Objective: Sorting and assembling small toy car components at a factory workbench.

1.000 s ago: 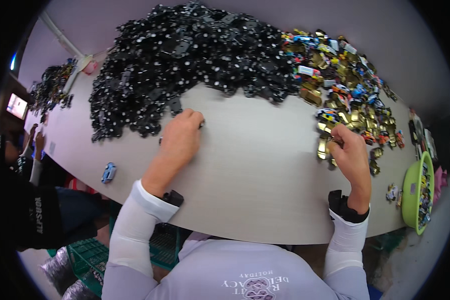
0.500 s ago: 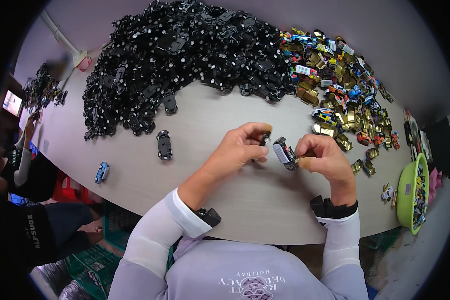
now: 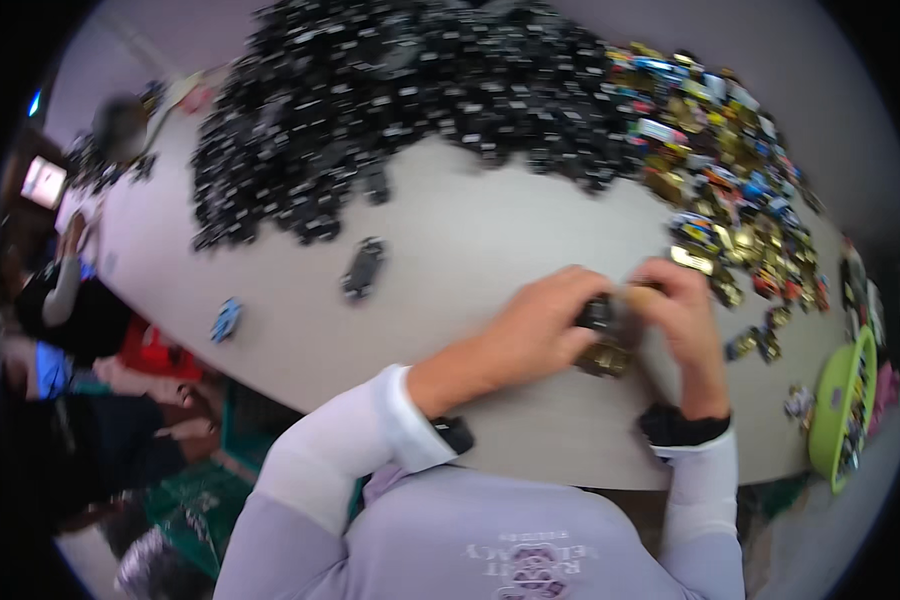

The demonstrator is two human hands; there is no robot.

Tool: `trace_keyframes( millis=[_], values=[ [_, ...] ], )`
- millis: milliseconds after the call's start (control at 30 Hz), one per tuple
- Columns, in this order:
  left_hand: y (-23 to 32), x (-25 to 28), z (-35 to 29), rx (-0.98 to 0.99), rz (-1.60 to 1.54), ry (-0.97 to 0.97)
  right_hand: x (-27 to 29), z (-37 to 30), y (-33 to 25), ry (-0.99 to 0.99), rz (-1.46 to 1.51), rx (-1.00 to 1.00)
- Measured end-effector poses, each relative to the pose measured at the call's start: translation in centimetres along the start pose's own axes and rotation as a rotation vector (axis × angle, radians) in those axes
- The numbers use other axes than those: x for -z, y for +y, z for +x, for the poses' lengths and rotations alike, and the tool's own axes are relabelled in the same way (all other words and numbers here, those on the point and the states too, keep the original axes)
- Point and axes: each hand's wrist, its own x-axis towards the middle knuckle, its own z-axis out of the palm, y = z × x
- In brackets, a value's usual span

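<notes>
Our left hand (image 3: 535, 335) and right hand (image 3: 685, 320) meet near the surface's (image 3: 490, 230) near edge, fingers curled and pressed together around one small toy car (image 3: 605, 340), black above and gold below. Both forearms rise from the lower edge, wrists bent inward. One black chassis (image 3: 363, 268) and one blue car (image 3: 226, 320) lie alone to the left; the far black pile (image 3: 400, 90) and the right-hand coloured pile (image 3: 730, 170) are too many to count.

On your table (image 3: 490, 230) a big heap of black toy-car parts (image 3: 390, 100) fills the far edge; a pile of coloured and gold car bodies (image 3: 730, 170) runs down the right edge. One black chassis (image 3: 363, 268) lies alone, a small blue car (image 3: 226, 320) sits near the left edge, and a green basin (image 3: 838, 400) stands off the right corner
</notes>
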Motion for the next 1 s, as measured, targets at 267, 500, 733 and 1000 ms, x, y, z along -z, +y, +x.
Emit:
trace_keyframes(
  millis=[267, 500, 733, 1000],
  values=[
    [0.5, -3.5, -1.1, -0.157, 0.262, -0.190, 0.2, -0.5, 1.4, 0.109, 0.173, -0.052],
    [0.0, 2.0, -0.3, 0.460, -0.618, 0.125, -1.0, -0.1, 0.1, 0.084, 0.285, 0.047],
    [-0.2, 2.3, 0.2, 0.456, -0.885, 0.211, -4.6, 1.2, -1.2, 0.088, 0.520, -0.001],
    [-1.3, 1.7, 0.1, 0.212, -0.240, 0.229, -5.4, 1.7, -1.5, 0.104, 0.542, 0.043]
  ],
)
